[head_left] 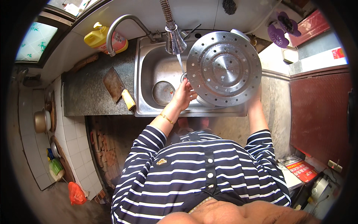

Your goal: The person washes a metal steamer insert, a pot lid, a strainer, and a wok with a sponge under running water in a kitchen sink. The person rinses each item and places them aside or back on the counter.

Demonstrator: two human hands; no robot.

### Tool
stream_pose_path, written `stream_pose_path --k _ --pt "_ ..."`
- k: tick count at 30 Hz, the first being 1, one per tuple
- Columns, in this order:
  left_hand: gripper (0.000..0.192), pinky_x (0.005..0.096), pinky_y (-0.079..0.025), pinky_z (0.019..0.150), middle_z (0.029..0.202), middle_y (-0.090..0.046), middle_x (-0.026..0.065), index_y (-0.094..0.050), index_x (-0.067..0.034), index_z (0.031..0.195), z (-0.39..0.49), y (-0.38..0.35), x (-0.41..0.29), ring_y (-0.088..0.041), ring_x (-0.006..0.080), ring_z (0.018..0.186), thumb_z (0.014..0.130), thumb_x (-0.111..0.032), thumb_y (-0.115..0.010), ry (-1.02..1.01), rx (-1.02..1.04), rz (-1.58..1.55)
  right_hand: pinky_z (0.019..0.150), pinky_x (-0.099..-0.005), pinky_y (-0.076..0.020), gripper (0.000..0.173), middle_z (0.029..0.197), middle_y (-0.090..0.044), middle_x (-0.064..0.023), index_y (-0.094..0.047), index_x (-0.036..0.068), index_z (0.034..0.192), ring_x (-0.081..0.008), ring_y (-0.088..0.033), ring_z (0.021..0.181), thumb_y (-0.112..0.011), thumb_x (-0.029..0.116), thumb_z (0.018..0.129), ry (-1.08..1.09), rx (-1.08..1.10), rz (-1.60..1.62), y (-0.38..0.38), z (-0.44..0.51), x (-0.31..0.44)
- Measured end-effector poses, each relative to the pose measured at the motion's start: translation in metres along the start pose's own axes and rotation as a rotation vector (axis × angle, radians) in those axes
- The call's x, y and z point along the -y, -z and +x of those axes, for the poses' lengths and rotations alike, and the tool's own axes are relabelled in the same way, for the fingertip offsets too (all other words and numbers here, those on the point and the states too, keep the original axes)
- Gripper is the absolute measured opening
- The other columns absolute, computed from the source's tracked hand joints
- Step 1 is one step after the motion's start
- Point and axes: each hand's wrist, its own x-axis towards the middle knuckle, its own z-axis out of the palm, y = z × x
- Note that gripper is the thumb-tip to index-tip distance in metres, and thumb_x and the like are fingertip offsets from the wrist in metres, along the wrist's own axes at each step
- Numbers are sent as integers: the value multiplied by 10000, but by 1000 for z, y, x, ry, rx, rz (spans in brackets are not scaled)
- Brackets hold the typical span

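A round perforated stainless steel steamer tier point(223, 68) is held tilted over the right part of the sink, its wet, hole-ringed face towards me. White handle-like parts point(240, 35) stick out behind its rim. My right hand point(254, 98) grips it from its lower right edge; the fingers are hidden behind the metal. At its left rim is my left hand point(184, 94), fingers apart, by the water stream point(181, 64); whether it touches the rim is unclear. Water runs from a spring-neck faucet point(175, 42) into the steel sink point(148, 63).
Left of the sink, a cleaver point(113, 85) with a light handle lies on the dark stone counter point(84, 95). Behind it stand a yellow pump bottle point(96, 37) and a second curved faucet point(123, 19). A round drain basket point(163, 93) sits in the sink. To the right is a dark red door point(318, 112).
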Motion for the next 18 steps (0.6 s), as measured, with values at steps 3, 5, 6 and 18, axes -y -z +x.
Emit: stream_pose_path --k 3,5,6,18 --pt "358 342 -410 979 1191 -599 86 -554 -28 1171 1 -2 13 -551 210 1098 975 -262 -367 -114 121 -210 796 -331 -497 308 989 -657 -90 -614 18 1064 -209 -619 890 -442 234 926 -25 41 -13 3 2 -8" --pt "338 330 -425 954 1153 -614 54 -567 -70 1140 0 -1 21 -562 177 1074 982 -296 -370 -152 123 -299 781 -325 -499 295 974 -656 -74 -615 25 1057 -194 -616 872 -456 235 923 -49 109 -19 10 6 -13" --pt "330 325 -433 942 1135 -622 38 -574 -91 1125 -4 -6 21 -568 161 1063 985 -312 -372 -171 127 -341 779 -325 -499 291 972 -655 -68 -613 27 1058 -188 -615 868 -463 237 922 -61 144 -31 14 10 -17" --pt "244 240 -403 628 712 -542 -74 -597 -190 835 -41 -37 -1 -511 70 671 975 -328 -453 -378 -209 -305 821 -293 -459 298 1071 -601 -85 -588 22 1105 -171 -569 945 -447 239 957 112 0 -123 34 55 -21"
